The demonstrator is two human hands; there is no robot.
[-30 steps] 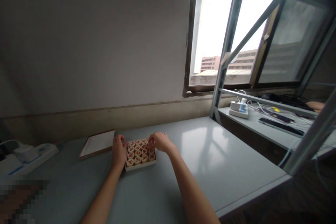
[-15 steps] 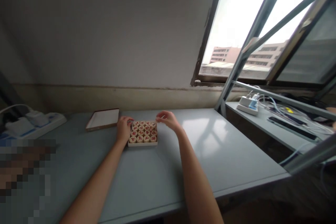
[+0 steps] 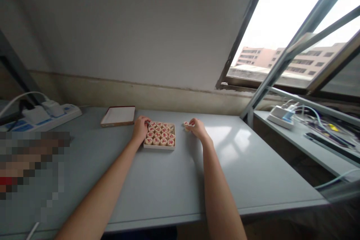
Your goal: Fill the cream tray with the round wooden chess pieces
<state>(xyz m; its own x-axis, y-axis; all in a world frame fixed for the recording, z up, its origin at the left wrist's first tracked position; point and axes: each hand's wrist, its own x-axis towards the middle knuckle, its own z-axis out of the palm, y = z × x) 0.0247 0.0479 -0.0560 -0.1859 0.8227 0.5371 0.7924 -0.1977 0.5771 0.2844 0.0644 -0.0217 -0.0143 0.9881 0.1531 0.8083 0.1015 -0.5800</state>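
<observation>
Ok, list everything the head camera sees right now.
table: one, grey-blue, foreground.
box: one, cream, mid-table.
pieces: rows, too small to count, cream with red marks, in the box.
loose piece: one, cream and red, on the table right of the box.
lid: one, white, red rim, behind-left of the box.
power strip: one, white and blue, far left.
second power strip: one, white, right side shelf.
flat device: one, dark, same shelf.
window: one, dark frame, upper right.
left hand: one, touching the box's left edge.
right hand: one, pinching the loose piece.
</observation>
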